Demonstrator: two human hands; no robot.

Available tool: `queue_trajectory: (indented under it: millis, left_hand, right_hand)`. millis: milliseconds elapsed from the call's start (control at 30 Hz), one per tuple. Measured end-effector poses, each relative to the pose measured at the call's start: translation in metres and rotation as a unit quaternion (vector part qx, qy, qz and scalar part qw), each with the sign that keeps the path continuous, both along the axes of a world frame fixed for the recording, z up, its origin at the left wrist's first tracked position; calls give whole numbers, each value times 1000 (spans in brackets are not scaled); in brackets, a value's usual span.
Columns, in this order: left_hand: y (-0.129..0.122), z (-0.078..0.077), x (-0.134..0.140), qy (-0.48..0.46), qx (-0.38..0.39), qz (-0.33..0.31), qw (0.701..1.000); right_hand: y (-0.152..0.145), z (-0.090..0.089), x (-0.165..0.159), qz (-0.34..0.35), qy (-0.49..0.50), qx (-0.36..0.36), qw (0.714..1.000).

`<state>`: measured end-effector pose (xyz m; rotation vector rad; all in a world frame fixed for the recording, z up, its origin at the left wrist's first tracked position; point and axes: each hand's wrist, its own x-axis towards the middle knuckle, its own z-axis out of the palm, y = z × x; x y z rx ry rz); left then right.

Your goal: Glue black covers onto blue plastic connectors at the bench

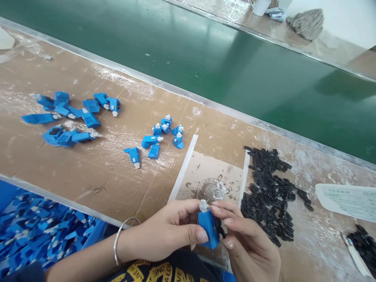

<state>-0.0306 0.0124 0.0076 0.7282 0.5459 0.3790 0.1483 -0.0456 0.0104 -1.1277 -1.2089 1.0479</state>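
Observation:
A blue plastic part (208, 229) with a pale grey tip is pinched in my left hand (173, 231), thumb across its front. My right hand (249, 239) touches the same part from the right, its fingertips closed around a small black piece (220, 228) against the blue side. Just behind my hands lies a pale sheet (217, 162) marked with dark wet spots, with a small clear round dish (214, 192) on it. A pile of small black pieces (270, 188) spreads to the right of the sheet.
Several blue parts (152, 140) lie mid-table, and more blue parts (64, 117) lie farther left. A bin of blue parts (44, 231) stands at lower left. At right are a printed white card (349, 199) and a knife-like tool (355, 254). A green belt (188, 66) runs behind.

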Motion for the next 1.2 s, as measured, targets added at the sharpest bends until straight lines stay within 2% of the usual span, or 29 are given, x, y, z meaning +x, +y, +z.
queue_trajectory:
  millis: [233,300,500,600,733,767,833,867,900,933,1000,1067,1133,1167,1200]
  left_hand:
    - [1,1,2,-20,-28,3,999]
    - [1,2,2,-32,-38,9,999]
    - [2,0,-1,-46,-69,10,997]
    - [0,-4,-2,-42,-81,14,996]
    - [3,-7,-12,-11,-65,44,997]
    - [6,-7,-17,8,-50,65,997]
    - [14,-6,-33,73,1,140,987]
    - [19,-5,-44,123,37,197,972]
    - [25,-3,-55,183,78,257,946]
    - [31,-1,-67,255,123,312,907]
    - [45,3,-90,411,228,384,795]
    - [58,5,-111,568,328,376,654]
    - [70,2,-129,683,401,311,526]
    - [74,0,-136,712,427,284,480]
    - [77,-4,-142,724,452,260,452]
  right_hand:
    - [1,-1,5,20,-66,54,996]
    - [-1,-2,6,30,-110,73,991]
    - [-15,-18,0,38,-311,181,932]
    - [-15,-16,-7,46,-331,171,927]
    - [-8,-2,-2,94,-301,109,943]
    - [-5,2,5,70,-295,98,948]
    - [-1,6,23,-40,-319,80,944]
    - [1,6,35,-106,-354,66,927]
    - [3,5,47,-151,-408,55,899]
    - [4,2,59,-168,-466,35,868]
    - [5,-7,80,-156,-547,-7,823]
    - [3,-19,93,-136,-580,-31,803]
    - [1,-31,99,-112,-598,-36,793]
    - [0,-36,100,-100,-607,-37,787]
    - [0,-41,101,-92,-616,-35,782]
